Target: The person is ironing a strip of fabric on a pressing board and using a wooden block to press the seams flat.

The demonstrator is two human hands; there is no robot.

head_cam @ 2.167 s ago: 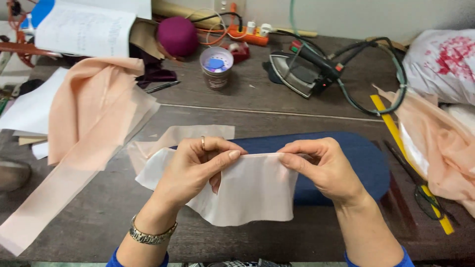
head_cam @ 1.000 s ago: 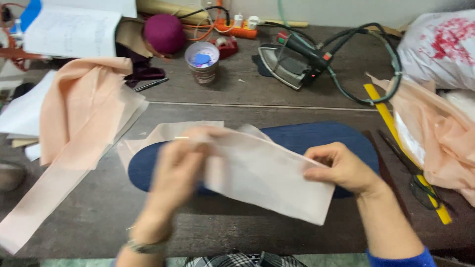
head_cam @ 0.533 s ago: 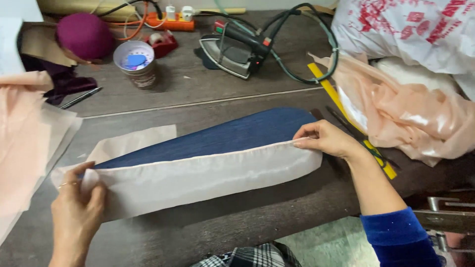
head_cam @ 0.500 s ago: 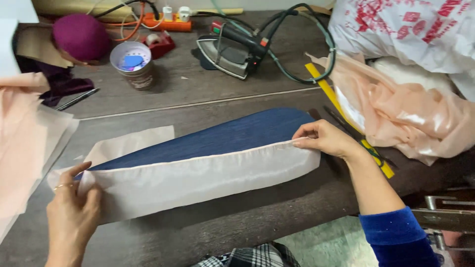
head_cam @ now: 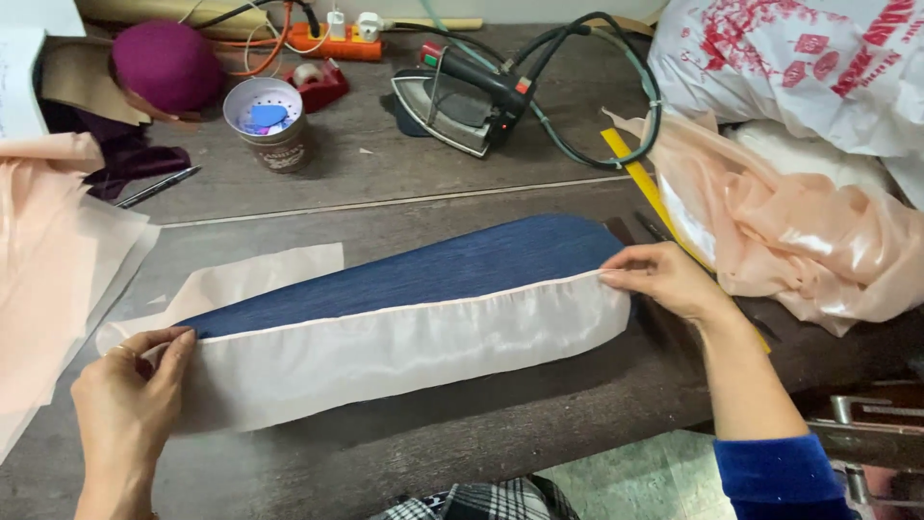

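Hands (head_cam: 125, 404) (head_cam: 664, 279) pinching pale fabric strip (head_cam: 404, 347) on wooden table (head_cam: 539, 424), iron (head_cam: 457, 96) behind

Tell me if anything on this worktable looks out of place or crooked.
Nothing looks damaged or spilled. The pale fabric strip lies stretched along the blue padded board, held at its ends by the left hand and right hand. The iron rests flat behind.

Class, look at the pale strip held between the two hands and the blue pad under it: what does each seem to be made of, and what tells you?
Pale strip: thin, satin-like cloth, probably synthetic; it has a soft sheen, and looks slightly see-through. Blue pad: matte woven cloth, perhaps denim; fine streaks, no gloss. What it covers is hidden.
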